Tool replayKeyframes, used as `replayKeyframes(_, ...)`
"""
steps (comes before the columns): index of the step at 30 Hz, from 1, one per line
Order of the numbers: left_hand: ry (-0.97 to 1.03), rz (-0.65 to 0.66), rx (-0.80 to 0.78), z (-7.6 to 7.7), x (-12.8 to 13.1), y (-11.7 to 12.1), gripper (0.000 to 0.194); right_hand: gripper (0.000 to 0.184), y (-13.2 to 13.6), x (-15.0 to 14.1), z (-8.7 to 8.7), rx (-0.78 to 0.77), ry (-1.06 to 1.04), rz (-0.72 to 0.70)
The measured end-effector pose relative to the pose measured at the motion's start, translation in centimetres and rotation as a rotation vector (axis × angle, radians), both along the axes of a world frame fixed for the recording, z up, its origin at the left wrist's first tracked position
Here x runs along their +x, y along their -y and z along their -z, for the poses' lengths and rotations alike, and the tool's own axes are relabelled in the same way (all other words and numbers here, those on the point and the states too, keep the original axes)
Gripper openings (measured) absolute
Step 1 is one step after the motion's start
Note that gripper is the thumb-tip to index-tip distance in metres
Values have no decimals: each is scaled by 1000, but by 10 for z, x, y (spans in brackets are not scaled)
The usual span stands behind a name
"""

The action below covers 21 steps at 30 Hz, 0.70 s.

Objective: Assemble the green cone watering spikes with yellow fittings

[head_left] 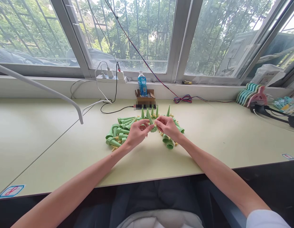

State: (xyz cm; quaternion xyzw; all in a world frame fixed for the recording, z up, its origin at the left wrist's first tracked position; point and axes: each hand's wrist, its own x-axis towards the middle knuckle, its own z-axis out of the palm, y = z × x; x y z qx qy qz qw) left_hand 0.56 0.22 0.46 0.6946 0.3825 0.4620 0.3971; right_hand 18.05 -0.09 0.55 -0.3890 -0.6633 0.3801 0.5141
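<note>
My left hand (136, 133) and my right hand (167, 127) meet over the middle of the pale table (66, 152). Both are closed on one green plastic cone (151, 123), pinched between their fingertips with its tip pointing up and back. Under and around my hands lies a pile of green cones (118, 134), most of them on their sides, mixed with small yellow pieces (115, 148). A few upright green cones (156, 111) stand just behind my hands. More cones (169, 144) lie by my right wrist.
A small cardboard box (146, 98) with a blue bottle (142, 84) stands at the back by the window sill. Cables (182, 98) and a power strip (113, 75) run along the sill. A white curved tube (54, 93) crosses the left. Headphones (272, 112) and coloured packets (250, 91) sit far right.
</note>
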Motion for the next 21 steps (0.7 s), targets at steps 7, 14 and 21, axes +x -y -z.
replayKeyframes(7,-154,-63,285,3,0,-1,25,28,-2,0,1,-10,-2,2)
replayKeyframes(14,-206,-59,432,5,1,-1,14,27,-1,0,1,-14,20,16)
replayKeyframes(21,-71,-20,193,-1,6,7,21,27,-5,0,5,-6,-16,71)
